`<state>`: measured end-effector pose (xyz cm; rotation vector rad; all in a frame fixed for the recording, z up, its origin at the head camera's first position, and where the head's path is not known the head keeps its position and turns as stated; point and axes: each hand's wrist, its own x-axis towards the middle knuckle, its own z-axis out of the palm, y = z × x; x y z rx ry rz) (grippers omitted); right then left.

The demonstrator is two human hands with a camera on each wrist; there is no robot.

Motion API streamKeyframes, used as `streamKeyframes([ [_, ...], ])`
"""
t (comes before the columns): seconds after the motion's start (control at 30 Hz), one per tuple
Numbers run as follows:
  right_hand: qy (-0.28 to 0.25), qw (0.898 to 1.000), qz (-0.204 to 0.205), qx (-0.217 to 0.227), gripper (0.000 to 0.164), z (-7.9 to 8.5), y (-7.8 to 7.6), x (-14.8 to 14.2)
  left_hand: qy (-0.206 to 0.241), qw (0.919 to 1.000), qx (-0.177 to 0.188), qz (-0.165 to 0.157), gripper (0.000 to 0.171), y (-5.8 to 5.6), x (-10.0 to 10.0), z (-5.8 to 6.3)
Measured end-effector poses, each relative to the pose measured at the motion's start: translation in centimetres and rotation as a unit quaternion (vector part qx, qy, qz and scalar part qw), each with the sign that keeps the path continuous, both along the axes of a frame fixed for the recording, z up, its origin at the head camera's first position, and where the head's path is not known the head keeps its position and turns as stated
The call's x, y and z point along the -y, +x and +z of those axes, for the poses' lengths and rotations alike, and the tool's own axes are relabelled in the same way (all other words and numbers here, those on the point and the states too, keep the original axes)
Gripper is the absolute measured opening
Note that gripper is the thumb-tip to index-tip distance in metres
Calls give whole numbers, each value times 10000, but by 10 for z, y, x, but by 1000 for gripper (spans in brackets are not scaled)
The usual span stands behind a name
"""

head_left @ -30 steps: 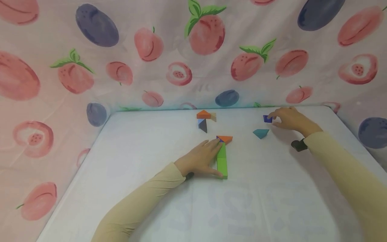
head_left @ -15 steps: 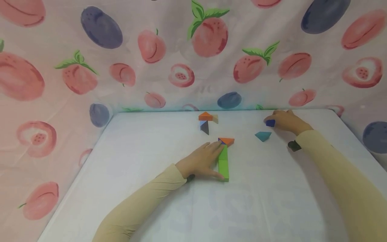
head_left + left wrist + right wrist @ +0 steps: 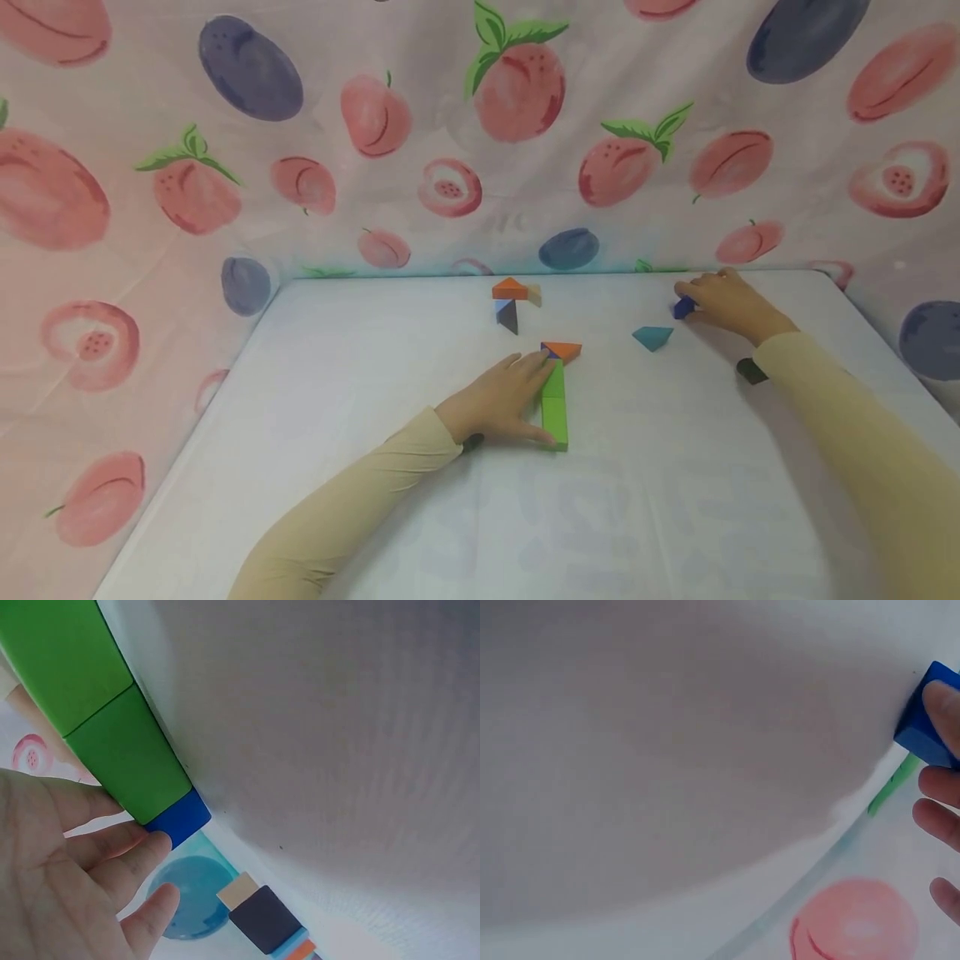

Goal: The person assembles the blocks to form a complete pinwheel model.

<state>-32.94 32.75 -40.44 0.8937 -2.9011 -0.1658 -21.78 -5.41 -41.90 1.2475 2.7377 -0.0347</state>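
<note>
My left hand (image 3: 498, 400) lies along the left side of a row made of two green blocks (image 3: 553, 404). Its thumb is at the near end, its fingertips at a small blue block (image 3: 180, 819) at the far end. An orange triangular block (image 3: 564, 351) adjoins that blue piece on the right. At the back right, my right hand (image 3: 731, 304) pinches a dark blue block (image 3: 683, 307) between thumb and fingers, low over the table. The right wrist view shows a fingertip pressed on this blue block (image 3: 921, 729), the other fingers spread beside it.
A teal block (image 3: 652, 337) lies left of my right hand. Further back, an orange triangular block (image 3: 510, 289) and a tan block (image 3: 534, 295) stand behind a dark-sided block (image 3: 507, 316). A fruit-print cloth (image 3: 435, 108) rises behind the white table (image 3: 360, 350).
My right hand has taken hold of the dark blue block, turned it and shifted it slightly right. The left hand has kept its place at the green row.
</note>
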Motion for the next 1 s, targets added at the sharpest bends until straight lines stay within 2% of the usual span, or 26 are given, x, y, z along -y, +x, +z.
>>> streamKeyframes([
  [0.1,248,9996,90,-120,30,2,1,-2,-8,10000,0,18,110,0,0,1],
  [0.2,379,9993,12,-64,31,3,1,-4,-25,10000,-27,20,110,0,1,2],
  [0.4,328,9985,-271,355,38,2,2,-7,-69,10000,-57,-1,111,-1,1,1],
  [0.6,298,9980,-332,447,32,2,5,-6,-40,10000,2,-4,110,-1,0,0],
  [1.0,339,9988,-90,337,27,6,6,-2,-31,10000,-33,-16,111,0,-1,0],
])
